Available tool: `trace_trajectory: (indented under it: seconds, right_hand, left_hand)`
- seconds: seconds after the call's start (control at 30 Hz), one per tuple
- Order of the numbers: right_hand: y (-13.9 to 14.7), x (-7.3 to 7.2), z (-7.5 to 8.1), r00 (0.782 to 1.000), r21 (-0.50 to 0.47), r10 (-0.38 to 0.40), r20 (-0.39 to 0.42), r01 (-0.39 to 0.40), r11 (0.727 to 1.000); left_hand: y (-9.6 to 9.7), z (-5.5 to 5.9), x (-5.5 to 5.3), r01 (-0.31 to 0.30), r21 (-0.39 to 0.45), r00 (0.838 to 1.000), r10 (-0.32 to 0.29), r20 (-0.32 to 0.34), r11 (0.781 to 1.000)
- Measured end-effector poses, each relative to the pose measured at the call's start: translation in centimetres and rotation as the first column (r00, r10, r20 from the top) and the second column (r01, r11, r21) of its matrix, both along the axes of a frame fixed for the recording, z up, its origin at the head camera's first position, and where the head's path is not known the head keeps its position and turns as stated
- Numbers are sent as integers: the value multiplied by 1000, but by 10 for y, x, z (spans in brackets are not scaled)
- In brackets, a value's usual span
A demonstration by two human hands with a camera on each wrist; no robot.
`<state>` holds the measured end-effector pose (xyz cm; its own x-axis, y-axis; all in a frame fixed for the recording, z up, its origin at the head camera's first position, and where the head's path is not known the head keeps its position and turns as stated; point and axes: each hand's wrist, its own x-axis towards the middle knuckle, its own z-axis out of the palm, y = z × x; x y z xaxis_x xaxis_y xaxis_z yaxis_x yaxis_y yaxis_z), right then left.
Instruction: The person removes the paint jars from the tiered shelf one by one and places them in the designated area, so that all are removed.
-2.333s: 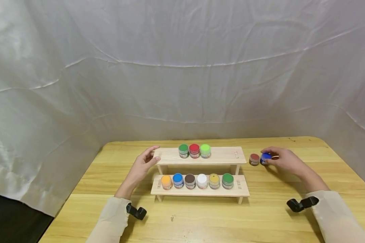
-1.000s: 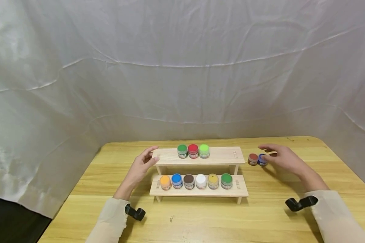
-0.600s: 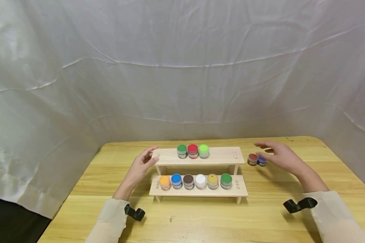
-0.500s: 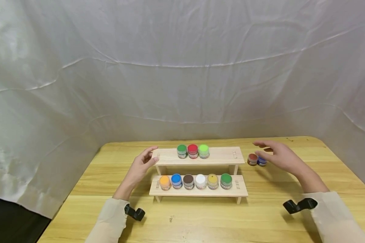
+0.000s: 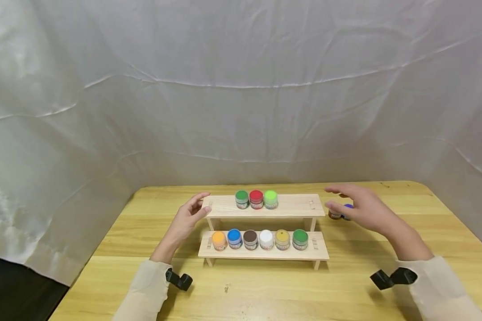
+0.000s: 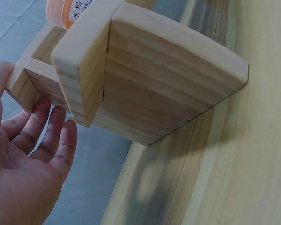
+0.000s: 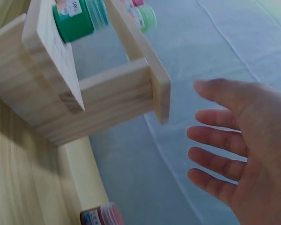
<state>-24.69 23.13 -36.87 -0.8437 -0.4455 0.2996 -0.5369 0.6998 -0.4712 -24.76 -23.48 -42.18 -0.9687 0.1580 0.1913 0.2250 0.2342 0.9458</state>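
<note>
A two-tier wooden stand [image 5: 297, 205] sits mid-table. On its upper board are green [image 5: 242, 199], red [image 5: 256, 199] and lime-green [image 5: 271, 199] paint jars. Several more line the lower board, from an orange jar [image 5: 219, 240] to a green jar [image 5: 300, 239]. My left hand [image 5: 186, 218] holds the upper board's left end, thumb at the front, fingers toward the back. My right hand [image 5: 361, 207] hovers right of the stand, fingers spread and holding nothing, as the right wrist view confirms. Below it stand a brown-red jar [image 7: 102, 215] and a blue jar [image 5: 348, 206], both partly hidden.
The stand and jars rest on a wooden table [image 5: 265, 290]. Grey cloth [image 5: 241, 111] hangs behind and along the sides. Black wrist mounts [image 5: 179, 280] stick out from both sleeves. A black patch [image 5: 16, 285] shows at the lower left.
My right hand brought the blue jar left beside the brown-red one and let go of it. It then rose and moved left toward the stand. The left hand stayed at the board's end.
</note>
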Motion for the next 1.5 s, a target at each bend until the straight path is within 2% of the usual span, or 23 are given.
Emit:
trace_trajectory:
  seconds: [0.2,0.53,0.8,1.03,1.27,1.5]
  right_hand:
    - [-18,4,8,991,69,62,-120,-54,996]
    - [-52,2,23,960,212,152,-237,-101,972]
    - [-76,-4,31,962,281,180,-203,-119,952]
    - [-98,-11,38,950,335,229,-212,-150,930]
    - [-112,-18,39,946,378,257,-199,-168,911]
    - [-120,-17,39,950,406,255,-181,-164,899]
  left_hand:
    - [3,1,0,4,7,1000,-4,-4,1000]
    - [5,-1,-1,-1,-12,1000,1,-1,1000]
    - [8,-2,-3,5,-13,1000,-5,-24,1000]
    - [10,-2,-4,6,-11,1000,-6,-15,1000]
    - [10,-3,-5,4,-10,1000,-4,-16,1000]
    - [10,-3,-7,8,-5,1000,-8,-11,1000]
